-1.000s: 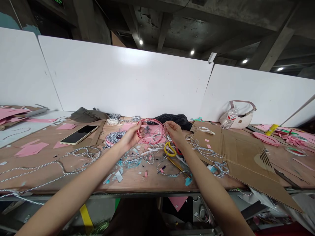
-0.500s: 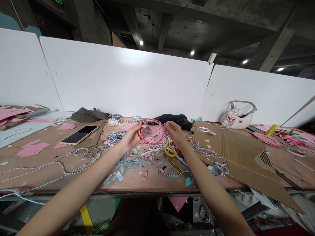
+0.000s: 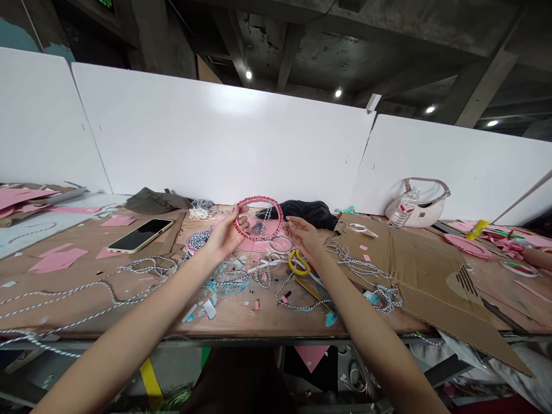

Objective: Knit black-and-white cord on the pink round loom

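Pink ring (image 3: 257, 200), pinched in your left hand (image 3: 228, 234), looks edged nearly all round, while the cord (image 3: 267, 215) right of that grip seems not yet fixed; whether your right hand (image 3: 304, 233) pinches anything, I cannot tell.

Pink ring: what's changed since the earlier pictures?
The pink ring, held by the left hand, has moved up and slightly left. Someone else's hand or arm has entered at far right. The right hand stays nearby; phone and yellow-handled scissors haven't moved.
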Demonstrator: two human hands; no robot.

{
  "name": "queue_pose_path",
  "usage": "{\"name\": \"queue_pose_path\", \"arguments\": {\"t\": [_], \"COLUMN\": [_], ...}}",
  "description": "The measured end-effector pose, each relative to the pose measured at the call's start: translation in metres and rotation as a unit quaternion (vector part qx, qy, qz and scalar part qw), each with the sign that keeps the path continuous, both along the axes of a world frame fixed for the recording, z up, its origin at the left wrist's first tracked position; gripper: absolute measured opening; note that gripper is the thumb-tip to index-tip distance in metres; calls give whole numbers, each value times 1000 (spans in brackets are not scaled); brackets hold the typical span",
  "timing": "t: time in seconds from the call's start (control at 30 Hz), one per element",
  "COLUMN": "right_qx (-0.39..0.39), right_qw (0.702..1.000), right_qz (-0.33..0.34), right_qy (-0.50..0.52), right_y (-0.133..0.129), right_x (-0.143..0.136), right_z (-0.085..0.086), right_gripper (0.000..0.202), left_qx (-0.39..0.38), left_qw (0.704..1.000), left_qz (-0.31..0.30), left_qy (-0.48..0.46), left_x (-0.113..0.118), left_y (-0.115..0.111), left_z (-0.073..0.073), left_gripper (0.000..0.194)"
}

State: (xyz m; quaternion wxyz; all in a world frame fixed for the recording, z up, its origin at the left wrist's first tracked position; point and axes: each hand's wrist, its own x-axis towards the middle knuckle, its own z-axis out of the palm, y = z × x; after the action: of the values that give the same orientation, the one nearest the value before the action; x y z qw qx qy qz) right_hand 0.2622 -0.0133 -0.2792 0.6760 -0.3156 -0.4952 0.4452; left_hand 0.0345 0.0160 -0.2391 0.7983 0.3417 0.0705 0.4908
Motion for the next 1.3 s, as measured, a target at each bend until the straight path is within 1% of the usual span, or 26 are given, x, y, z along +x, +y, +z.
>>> {"name": "queue_pose_path", "arguments": {"t": [0.23,0.33,0.53,0.73,0.83,1.0,1.13,1.3], "right_qx": [-53,-56,-52,-48,-41,-39,-45,-53], "right_qw": [992,988,982,982,982,984,984,986], "right_qz": [83,105,133,156,170,175,170,160], "right_qy": [-77,-101,-122,-94,-67,-23,-2,16], "right_y": [-4,-3,-5,-11,-16,-20,-21,-23], "right_x": [-28,-33,-36,-47,-50,-54,-57,-60], "right_z": [-14,-18,-21,-18,-15,-10,-8,-8], "right_gripper": [42,41,37,37,35,35,36,36], "left_qx": [-6,-8,-11,-16,-18,-32,-53,-84], "left_qw": [1000,1000,999,998,998,996,993,987], "left_qz": [6,10,7,-14,-21,-32,-41,-51], "left_qy": [-20,-26,-36,-52,-62,-80,-100,-124], "left_x": [-1,-1,2,7,8,7,6,6], "left_y": [0,0,-2,-6,-10,-14,-12,-5], "left_z": [1,2,1,-1,1,4,5,-1], "left_gripper": [26,29,28,30,31,34,34,34]}}
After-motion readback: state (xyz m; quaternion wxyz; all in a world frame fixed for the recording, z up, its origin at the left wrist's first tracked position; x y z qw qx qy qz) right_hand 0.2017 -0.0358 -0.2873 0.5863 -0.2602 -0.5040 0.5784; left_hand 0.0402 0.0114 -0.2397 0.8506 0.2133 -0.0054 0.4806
